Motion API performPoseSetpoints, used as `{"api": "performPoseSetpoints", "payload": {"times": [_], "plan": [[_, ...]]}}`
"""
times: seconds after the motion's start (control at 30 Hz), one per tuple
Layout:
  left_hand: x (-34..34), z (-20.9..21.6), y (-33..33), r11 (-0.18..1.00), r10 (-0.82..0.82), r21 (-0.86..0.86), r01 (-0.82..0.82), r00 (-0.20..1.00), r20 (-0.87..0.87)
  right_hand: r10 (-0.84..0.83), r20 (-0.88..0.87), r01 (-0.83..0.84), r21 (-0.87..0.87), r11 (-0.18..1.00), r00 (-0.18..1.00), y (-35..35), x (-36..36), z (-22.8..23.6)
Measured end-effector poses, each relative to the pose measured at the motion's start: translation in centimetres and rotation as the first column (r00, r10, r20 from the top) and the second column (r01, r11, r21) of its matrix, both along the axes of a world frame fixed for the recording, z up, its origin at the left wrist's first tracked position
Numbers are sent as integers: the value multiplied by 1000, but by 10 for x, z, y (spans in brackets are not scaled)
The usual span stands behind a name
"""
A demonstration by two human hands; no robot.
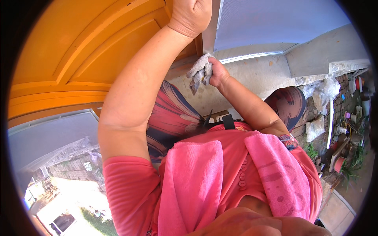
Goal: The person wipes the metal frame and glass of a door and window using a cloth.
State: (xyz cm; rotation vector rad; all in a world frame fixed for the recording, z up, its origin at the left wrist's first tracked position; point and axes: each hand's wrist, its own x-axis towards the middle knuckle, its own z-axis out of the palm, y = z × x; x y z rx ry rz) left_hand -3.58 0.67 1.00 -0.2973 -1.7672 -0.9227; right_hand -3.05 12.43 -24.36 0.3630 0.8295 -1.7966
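My right hand (219,73) is closed on a crumpled grey cloth (201,72). The cloth hangs from the fingers beside the lower corner of a pale metal frame (212,29). My left arm reaches up past the orange panelled door (94,51), and my left hand (191,17) is at the upper edge of the view, close to that frame. Its fingers are cut off there, so their grip does not show. Right of the frame is a bluish glass or mesh pane (267,23).
Below the pane runs a concrete ledge (252,74). A pink towel (193,173) hangs over my shoulders. To the right lie plastic bags (328,88), a white pipe (330,122), potted plants and clutter on a brick-paved ground. Another pane (51,133) lies at left, below the door.
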Motion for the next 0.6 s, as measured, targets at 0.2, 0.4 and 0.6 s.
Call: {"api": "performPoseSetpoints", "payload": {"times": [0.2,0.4,0.6], "plan": [[8,5,-7,996,-84,21,82,994,75,16,-8,-15,176,984,1000,-4,2,12],[15,10,-19,909,-393,229,348,899,194,50,-125,-48,19,999,991,7,3,50],[18,12,-23,864,-478,304,402,845,240,-45,-360,-22,-178,984,932,18,17,108]]}}
